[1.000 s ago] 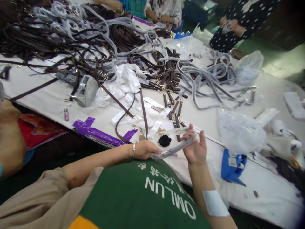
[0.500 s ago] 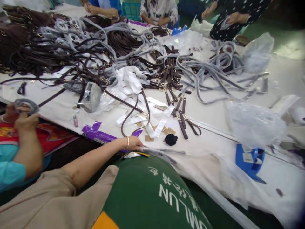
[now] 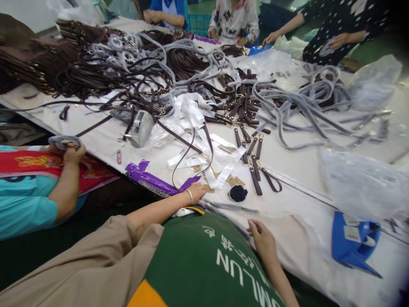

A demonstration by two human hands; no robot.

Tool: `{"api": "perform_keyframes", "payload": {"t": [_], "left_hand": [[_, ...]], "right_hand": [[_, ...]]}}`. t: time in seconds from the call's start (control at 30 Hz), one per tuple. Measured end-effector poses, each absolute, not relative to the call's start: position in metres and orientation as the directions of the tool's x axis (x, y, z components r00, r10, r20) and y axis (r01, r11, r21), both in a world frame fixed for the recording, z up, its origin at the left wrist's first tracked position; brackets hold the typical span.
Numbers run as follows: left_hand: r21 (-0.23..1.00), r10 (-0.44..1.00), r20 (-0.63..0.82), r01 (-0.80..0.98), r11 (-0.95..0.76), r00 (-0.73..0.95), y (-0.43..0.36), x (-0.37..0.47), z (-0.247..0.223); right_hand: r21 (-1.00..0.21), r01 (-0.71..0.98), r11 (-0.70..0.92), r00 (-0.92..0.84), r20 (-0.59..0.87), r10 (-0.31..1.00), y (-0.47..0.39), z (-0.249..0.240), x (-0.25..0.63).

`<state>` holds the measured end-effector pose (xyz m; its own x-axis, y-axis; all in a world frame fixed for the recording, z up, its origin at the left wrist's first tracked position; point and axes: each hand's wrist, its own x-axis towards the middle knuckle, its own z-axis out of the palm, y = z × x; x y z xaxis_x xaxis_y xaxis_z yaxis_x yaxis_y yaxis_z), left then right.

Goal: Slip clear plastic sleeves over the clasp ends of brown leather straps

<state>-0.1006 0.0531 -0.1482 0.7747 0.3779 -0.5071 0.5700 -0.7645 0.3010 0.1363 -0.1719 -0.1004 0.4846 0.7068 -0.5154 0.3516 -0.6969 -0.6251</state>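
My left hand (image 3: 197, 192) rests at the table's front edge with its fingers spread, beside small brown cardboard pieces (image 3: 208, 188) and purple tape (image 3: 151, 181). It holds nothing. My right hand (image 3: 260, 232) is over the table edge at my green apron (image 3: 204, 251), its fingers somewhat apart and nothing visible in them. Between and beyond the hands sits a round black item (image 3: 238, 193). Short dark brown straps with metal clasps (image 3: 255, 170) lie past it, and white strips (image 3: 223, 172) are to their left.
Long brown straps (image 3: 185, 64) and grey-wrapped straps (image 3: 297, 111) heap across the table. A tape dispenser (image 3: 141, 128) stands left of centre. Clear plastic bags (image 3: 364, 183) and a blue item (image 3: 354, 241) lie at right. A co-worker in turquoise (image 3: 28, 204) is at left; others stand across the table.
My right hand has come into view at the apron's right side. My left hand has opened and lies flatter on the table edge. The whole view has shifted, showing more of the left side.
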Motion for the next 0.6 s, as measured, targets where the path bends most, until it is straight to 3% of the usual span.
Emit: {"api": "perform_keyframes", "payload": {"t": [0.1, 0.23, 0.33, 0.47, 0.6], "left_hand": [[0.307, 0.415, -0.533, 0.625, -0.718, 0.738, 0.049, -0.098, -0.144], [0.363, 0.471, -0.558, 0.711, -0.602, 0.683, 0.041, -0.098, -0.126], [0.43, 0.522, -0.538, 0.749, -0.505, 0.661, 0.033, -0.091, -0.104], [0.536, 0.521, -0.487, 0.711, -0.455, 0.701, 0.023, -0.067, -0.071], [0.706, 0.321, -0.424, 0.531, -0.469, 0.847, 0.009, -0.047, -0.038]], "right_hand": [[-0.75, 0.413, -0.517, 0.164, -0.497, 0.852, -0.099, -0.106, 0.099], [-0.785, 0.416, -0.459, 0.004, -0.503, 0.864, -0.066, -0.105, 0.066], [-0.807, 0.366, -0.464, 0.025, -0.49, 0.872, -0.07, -0.098, 0.063], [-0.821, 0.282, -0.497, 0.246, -0.439, 0.864, -0.083, -0.08, 0.071], [-0.797, 0.09, -0.598, 0.364, -0.532, 0.764, -0.108, -0.064, 0.082]]}}
